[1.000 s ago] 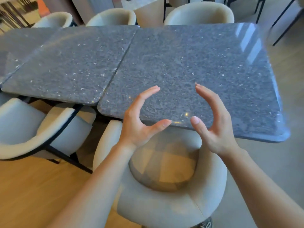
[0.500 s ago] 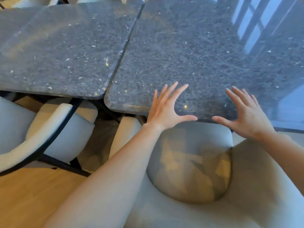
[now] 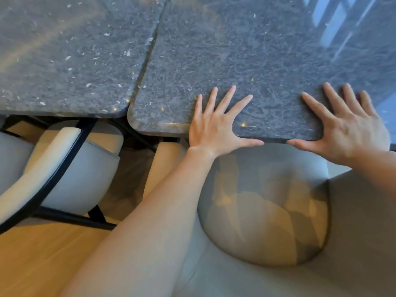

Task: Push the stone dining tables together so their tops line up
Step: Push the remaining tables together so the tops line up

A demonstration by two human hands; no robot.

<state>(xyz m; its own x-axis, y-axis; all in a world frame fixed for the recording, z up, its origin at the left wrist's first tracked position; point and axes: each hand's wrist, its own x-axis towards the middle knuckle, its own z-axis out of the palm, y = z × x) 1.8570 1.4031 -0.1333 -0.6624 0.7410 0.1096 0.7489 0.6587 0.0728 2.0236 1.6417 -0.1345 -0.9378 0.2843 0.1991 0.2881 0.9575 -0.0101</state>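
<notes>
On the near edge of the right stone table (image 3: 267, 50), head view: left hand (image 3: 211, 128) and right hand (image 3: 348, 127) both lie flat, fingers straight and spread on the top. Thumbs stretch along the edge toward each other, gripping nothing. The left stone table (image 3: 64, 50) sits just beside it, with a narrow dark seam between; can't tell if they touch. Near edges are offset: the right stone table juts closer to the person. Beige chair (image 3: 267, 211) sits below that edge, second chair (image 3: 70, 168) left of it on the wood floor (image 3: 42, 258).
</notes>
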